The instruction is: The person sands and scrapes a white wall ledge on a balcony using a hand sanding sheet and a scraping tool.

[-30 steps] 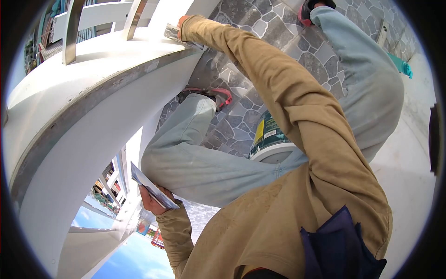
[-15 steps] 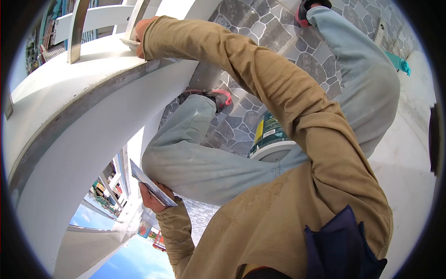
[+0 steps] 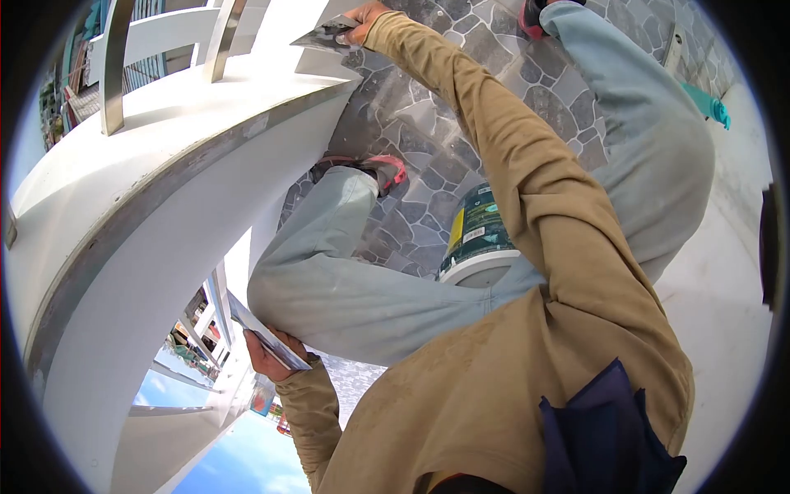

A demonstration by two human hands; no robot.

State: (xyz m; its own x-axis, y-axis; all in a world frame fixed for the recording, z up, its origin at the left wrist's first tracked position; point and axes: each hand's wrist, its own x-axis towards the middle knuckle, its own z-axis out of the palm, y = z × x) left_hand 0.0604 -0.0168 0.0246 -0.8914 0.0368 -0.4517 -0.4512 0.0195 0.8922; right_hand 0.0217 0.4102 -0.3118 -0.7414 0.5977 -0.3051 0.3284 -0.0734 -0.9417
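Note:
My right hand (image 3: 364, 20) reaches to the top of the view, fingers closed on a putty knife (image 3: 325, 36). Its wide metal blade, with whitish smears, lies over the white wall near the far end of the curved ledge (image 3: 169, 97). At lower left, my left hand (image 3: 267, 356) grips a flat plate (image 3: 267, 333), seen nearly edge-on with pale material on it. This hand is beside my bent left knee (image 3: 276, 288).
Metal posts (image 3: 220, 45) rise from the ledge, whose edge strip (image 3: 123, 189) is grey and rough. A green bucket (image 3: 476, 235) stands between my legs on the stone-patterned floor (image 3: 428, 165). A teal object (image 3: 706, 105) lies by the white surface at right.
My right hand has moved right with the putty knife, from the ledge beside the posts to the ledge's far end. My left hand and its plate have barely shifted.

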